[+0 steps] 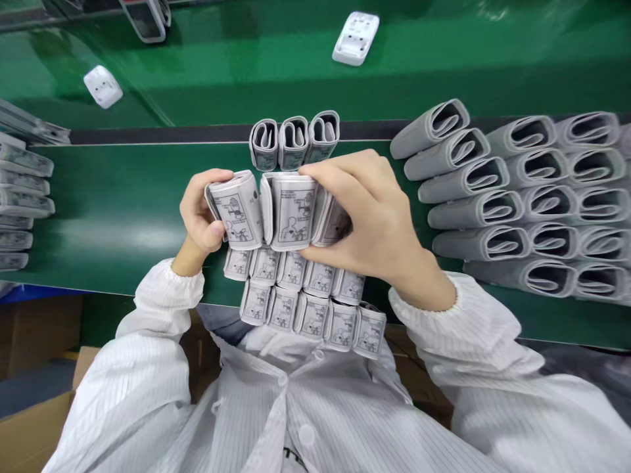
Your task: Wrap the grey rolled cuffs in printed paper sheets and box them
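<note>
Several folded grey blood pressure cuffs with printed arm diagrams are between and around my hands. On the left, my left hand [202, 207] is closed round one blood pressure cuff [240, 211], thumb on its front. My right hand [367, 213] has thumb and fingers closed on the cuffs to the right: a middle cuff [294, 210] facing me, and another cuff [331, 220] partly hidden by the fingers. Just below stand two rows of cuffs, an upper row [290, 269] and a lower row [313, 315] near the table's front edge. Behind them, three cuffs [294, 141] stand on end.
Many rolled cuffs are stacked in columns [503, 203] on the right of the green table [113, 210]. More cuffs [22, 197] lie at the left edge. Two white plastic parts [355, 38] and a dark-screened device [146, 20] are farther back. Cardboard boxes [37, 420] stand below left.
</note>
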Available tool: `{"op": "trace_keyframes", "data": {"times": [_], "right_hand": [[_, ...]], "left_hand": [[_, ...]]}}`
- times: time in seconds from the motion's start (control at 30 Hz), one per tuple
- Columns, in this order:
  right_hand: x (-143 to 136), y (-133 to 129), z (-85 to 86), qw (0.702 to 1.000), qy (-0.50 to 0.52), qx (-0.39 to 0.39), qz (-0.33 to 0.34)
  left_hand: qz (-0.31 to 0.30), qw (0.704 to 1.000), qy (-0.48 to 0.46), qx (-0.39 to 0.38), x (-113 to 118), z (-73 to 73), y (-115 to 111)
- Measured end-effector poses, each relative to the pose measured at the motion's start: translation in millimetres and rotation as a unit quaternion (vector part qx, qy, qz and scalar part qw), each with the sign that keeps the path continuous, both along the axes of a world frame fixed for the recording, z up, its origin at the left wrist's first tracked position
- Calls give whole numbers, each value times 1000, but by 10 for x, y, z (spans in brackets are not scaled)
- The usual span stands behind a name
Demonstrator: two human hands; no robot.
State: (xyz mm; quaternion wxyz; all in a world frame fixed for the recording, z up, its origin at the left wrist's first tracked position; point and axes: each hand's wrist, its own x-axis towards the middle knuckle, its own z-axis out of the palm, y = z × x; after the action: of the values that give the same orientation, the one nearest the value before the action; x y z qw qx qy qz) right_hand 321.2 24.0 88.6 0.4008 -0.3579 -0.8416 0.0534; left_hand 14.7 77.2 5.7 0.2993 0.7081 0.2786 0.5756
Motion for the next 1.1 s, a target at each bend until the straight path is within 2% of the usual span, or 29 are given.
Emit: {"op": "trace_keyframes", "data": {"times": [0.1,0.27,0.43,0.53,0.6,0.7,0.77,0.93,1.0,1.1], "right_hand": [[-2,12,-30,1000,12,9,3],[12,-45,24,996,1,-86,3],[21,-73,81,996,-7,-92,-5],[28,-26,26,996,-7,-90,3],[57,32,-81,998,3,-68,11],[184,134,-355,997,14,-65,31],[328,196,-590,994,13,-107,36],[651,286,-1130,973,20,-229,-3],[682,295,-1246,967,30,-254,-16],[654,284,-1303,965,61,-254,-36]], "left_hand": [[-24,998,-44,27,55,39,17],[-2,999,-45,29,107,90,-2],[-11,999,-32,-13,55,55,-37],[0,999,-31,-22,38,-10,-8],[17,999,-24,-14,40,-77,35],[29,999,2,-30,50,-174,87],[28,998,22,-51,52,-218,102],[11,995,45,-86,21,-285,149],[-1,994,47,-94,-8,-319,189],[-7,994,44,-101,-53,-376,251]]}}
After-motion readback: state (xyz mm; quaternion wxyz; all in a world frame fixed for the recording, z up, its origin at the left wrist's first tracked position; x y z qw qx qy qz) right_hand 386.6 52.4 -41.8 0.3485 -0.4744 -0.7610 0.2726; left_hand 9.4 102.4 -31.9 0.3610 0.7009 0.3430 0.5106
